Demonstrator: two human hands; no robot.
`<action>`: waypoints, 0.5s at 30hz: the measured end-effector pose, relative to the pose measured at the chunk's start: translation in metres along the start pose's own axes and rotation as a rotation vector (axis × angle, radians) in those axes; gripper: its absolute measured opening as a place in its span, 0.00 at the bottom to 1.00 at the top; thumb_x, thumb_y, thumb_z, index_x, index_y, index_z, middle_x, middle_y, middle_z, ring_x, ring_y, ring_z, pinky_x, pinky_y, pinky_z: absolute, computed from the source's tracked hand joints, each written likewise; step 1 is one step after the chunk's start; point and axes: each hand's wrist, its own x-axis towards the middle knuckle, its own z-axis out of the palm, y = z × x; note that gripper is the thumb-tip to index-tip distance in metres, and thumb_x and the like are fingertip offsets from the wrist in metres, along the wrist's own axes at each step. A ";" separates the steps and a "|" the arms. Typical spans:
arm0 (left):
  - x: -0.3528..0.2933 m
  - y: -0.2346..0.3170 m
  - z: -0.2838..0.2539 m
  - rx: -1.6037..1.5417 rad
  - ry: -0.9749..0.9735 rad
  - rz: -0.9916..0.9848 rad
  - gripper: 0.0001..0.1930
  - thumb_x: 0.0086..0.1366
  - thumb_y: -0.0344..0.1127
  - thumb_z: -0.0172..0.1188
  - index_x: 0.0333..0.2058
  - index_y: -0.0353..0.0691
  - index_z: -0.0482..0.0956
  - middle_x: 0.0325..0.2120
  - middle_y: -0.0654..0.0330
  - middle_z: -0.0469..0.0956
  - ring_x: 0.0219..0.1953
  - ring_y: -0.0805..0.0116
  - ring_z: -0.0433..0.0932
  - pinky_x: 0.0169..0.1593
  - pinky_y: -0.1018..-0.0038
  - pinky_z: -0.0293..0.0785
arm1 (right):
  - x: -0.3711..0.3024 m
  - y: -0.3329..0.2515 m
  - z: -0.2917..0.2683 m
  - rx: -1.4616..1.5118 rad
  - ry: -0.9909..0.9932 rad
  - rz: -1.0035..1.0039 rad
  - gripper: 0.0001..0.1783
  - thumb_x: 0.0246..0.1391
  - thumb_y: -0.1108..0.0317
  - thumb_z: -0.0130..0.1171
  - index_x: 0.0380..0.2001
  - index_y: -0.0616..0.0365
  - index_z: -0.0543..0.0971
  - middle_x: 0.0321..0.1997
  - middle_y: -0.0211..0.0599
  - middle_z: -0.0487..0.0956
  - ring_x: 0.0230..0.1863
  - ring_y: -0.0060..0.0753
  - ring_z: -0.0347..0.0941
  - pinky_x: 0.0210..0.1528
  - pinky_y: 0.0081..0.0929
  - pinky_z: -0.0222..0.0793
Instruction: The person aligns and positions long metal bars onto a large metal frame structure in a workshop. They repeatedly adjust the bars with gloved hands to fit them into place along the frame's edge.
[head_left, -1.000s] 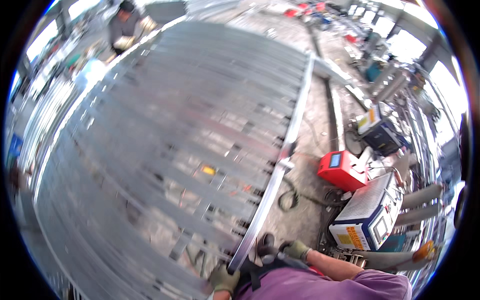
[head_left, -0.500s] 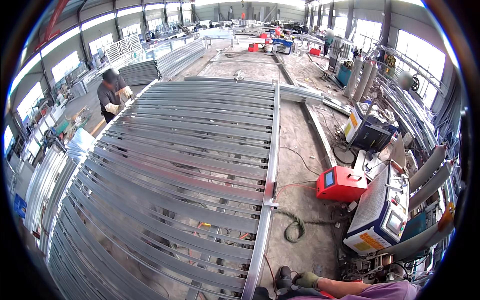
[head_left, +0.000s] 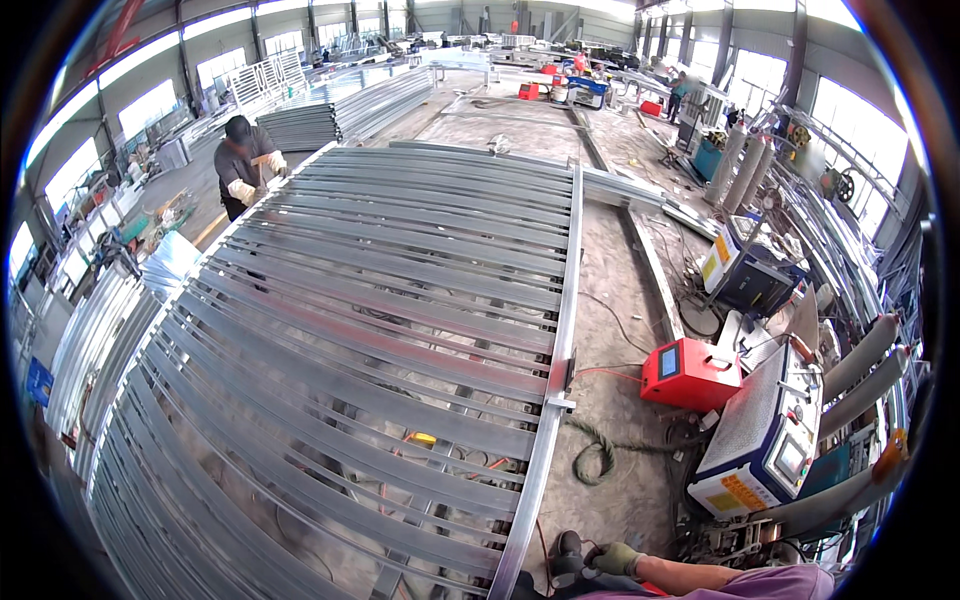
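Observation:
My right hand [head_left: 616, 559], in an olive-grey work glove, is low in the view beside my dark shoe [head_left: 569, 544] and trouser leg. Its fingers look curled in; what they hold, if anything, is hidden. Something red [head_left: 652, 588] shows just under that forearm. My left hand is out of sight. To the left of my foot lies a large grey metal frame [head_left: 562, 400] with many parallel slats [head_left: 400, 345]. A small clamp-like metal piece [head_left: 562, 404] sits on its near right rail. Neither of my hands is seen touching the frame.
Across the frame, a person in dark clothes and pale gloves [head_left: 243, 165] bends over its far left edge. At right stand a red machine with a screen [head_left: 690, 372], a white-and-blue machine [head_left: 760, 430] and grey cylinders [head_left: 860, 360]. A thick green rope [head_left: 595, 462] and cables lie on the floor.
The whole view has shifted, so the scene sits slightly further right. The other person's arms and gloves have moved along the frame's edge. My right hand has kept nearly the same pose.

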 end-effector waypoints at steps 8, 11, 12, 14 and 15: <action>0.004 -0.005 -0.006 0.063 -0.139 -0.108 0.38 0.51 0.70 0.66 0.45 0.39 0.85 0.42 0.41 0.84 0.44 0.38 0.83 0.47 0.48 0.77 | 0.004 -0.027 0.005 -0.094 -0.025 -0.031 0.14 0.57 0.69 0.57 0.43 0.54 0.88 0.39 0.33 0.88 0.42 0.25 0.83 0.49 0.27 0.78; 0.007 -0.005 -0.009 0.105 -0.151 -0.119 0.38 0.50 0.70 0.66 0.45 0.39 0.85 0.41 0.41 0.84 0.44 0.38 0.83 0.47 0.48 0.77 | 0.008 -0.029 0.002 -0.091 -0.046 -0.007 0.13 0.59 0.68 0.58 0.44 0.54 0.88 0.39 0.31 0.88 0.42 0.24 0.83 0.48 0.26 0.77; 0.006 -0.003 -0.007 0.115 -0.160 -0.123 0.38 0.50 0.70 0.66 0.44 0.39 0.85 0.41 0.41 0.84 0.44 0.38 0.83 0.47 0.48 0.77 | 0.010 -0.022 -0.003 -0.035 -0.002 -0.048 0.13 0.60 0.67 0.58 0.45 0.54 0.87 0.39 0.30 0.88 0.41 0.24 0.83 0.47 0.26 0.77; 0.005 0.002 -0.003 0.135 -0.178 -0.129 0.38 0.50 0.70 0.66 0.44 0.39 0.85 0.41 0.41 0.84 0.44 0.38 0.83 0.47 0.48 0.77 | 0.012 -0.005 -0.014 0.077 0.087 -0.131 0.13 0.62 0.65 0.59 0.45 0.54 0.87 0.40 0.29 0.88 0.40 0.23 0.82 0.45 0.26 0.78; 0.003 -0.001 -0.002 0.133 -0.163 -0.149 0.38 0.50 0.70 0.66 0.43 0.39 0.85 0.41 0.42 0.84 0.44 0.38 0.83 0.46 0.48 0.77 | -0.005 -0.049 -0.023 0.176 0.108 -0.009 0.13 0.66 0.62 0.58 0.45 0.57 0.86 0.39 0.33 0.87 0.36 0.28 0.84 0.39 0.28 0.79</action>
